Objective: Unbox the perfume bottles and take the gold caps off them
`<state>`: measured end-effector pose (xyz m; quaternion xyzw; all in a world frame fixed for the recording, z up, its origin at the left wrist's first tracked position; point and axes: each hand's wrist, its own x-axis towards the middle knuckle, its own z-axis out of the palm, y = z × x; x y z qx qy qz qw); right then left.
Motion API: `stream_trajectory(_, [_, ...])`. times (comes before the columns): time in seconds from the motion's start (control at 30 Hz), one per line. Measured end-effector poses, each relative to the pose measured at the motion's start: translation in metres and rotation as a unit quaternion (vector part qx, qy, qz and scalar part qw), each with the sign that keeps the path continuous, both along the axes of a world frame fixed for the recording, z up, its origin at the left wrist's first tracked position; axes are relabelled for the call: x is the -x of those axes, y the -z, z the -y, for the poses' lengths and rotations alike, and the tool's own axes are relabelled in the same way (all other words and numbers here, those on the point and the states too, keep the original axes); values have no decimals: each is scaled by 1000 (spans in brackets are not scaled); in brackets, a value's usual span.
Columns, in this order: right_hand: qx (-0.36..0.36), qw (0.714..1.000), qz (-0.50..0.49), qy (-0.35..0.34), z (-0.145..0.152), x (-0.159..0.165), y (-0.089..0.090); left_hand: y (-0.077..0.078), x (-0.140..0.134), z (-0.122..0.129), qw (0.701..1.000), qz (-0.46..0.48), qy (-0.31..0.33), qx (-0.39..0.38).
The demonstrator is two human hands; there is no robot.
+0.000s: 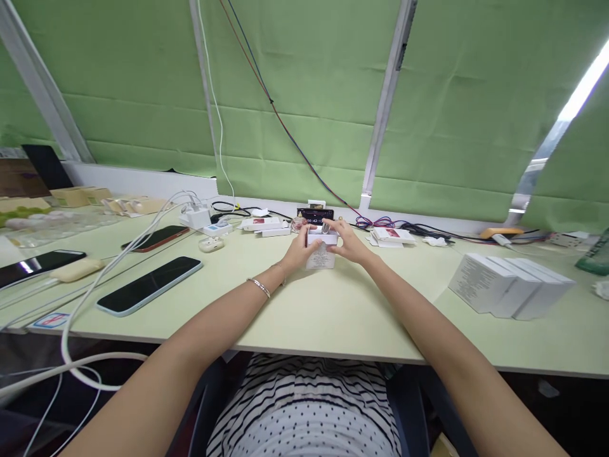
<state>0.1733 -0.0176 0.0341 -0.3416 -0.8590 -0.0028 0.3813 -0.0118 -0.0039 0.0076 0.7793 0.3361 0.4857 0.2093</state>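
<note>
In the middle of the table a small white box (320, 259) stands upright, with printed text on the side towards me. My left hand (295, 249) grips its left side, the fingers curled behind it. At its right side is my right hand (352, 242), thumb against the box and fingertips bent over the top. A small silvery thing (326, 227) shows at the top by those fingertips; I cannot make out its kind. Just behind the box a phone with a lit timer (315, 216) is propped up.
Several white boxes (509, 285) stand in a row at right. Flat white packs (391, 236) and cables (428, 232) lie along the back. On the left are a blue-edged phone (151, 285), a red-edged phone (156, 238), a charger (195, 217) and a thick white cable (71, 317).
</note>
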Motion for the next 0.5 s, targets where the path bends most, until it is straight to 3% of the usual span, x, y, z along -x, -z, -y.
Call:
stream_trajectory(0.33, [-50, 997, 49, 32, 0, 2, 7, 0, 0, 0, 1000, 1, 0, 2])
stream_trajectory(0.5, [-67, 996, -22, 62, 3, 15, 26, -1, 0, 0, 1000, 1, 8, -6])
